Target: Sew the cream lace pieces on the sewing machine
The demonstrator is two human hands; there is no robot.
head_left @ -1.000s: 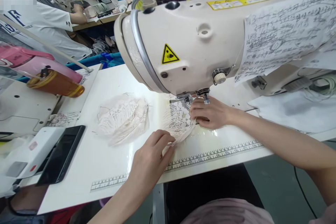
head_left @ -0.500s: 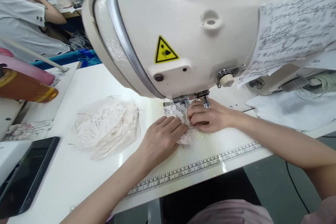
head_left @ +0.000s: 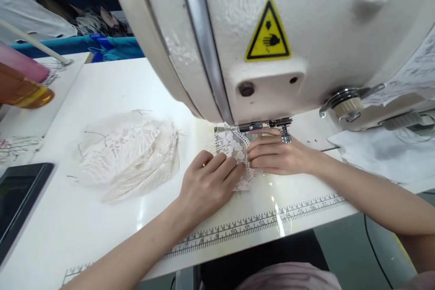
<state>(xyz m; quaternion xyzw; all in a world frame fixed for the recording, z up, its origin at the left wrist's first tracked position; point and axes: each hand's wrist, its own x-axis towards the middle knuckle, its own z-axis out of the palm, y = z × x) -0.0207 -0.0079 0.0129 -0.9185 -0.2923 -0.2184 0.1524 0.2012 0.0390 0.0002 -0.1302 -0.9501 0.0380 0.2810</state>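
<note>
A small piece of white floral lace [head_left: 233, 143] lies under the needle area of a sewing machine [head_left: 217, 45], and part of it is covered by my fingers. My left hand [head_left: 209, 181] is closed on the lace's near part, fingers bent and pressed together over it. Against the lace's right edge rests my right hand [head_left: 280, 153], its fingers stretched out and fairly flat, tips touching the fabric. The machine's head overhangs the far fingers of that hand and hides the needle.
A crumpled heap of sheer white lace pieces [head_left: 129, 158] lies left on the white table [head_left: 112, 81]. A black device [head_left: 23, 199], an amber bottle [head_left: 27, 86] and a pink bottle [head_left: 27, 63] are farther left. White cloth [head_left: 370, 154] lies right. A printed ruler [head_left: 238, 231] follows the near edge.
The view has moved closer to the machine. My right hand's fingers have straightened from a curled grip along the lace. My left hand stays on the lace, more of which shows now.
</note>
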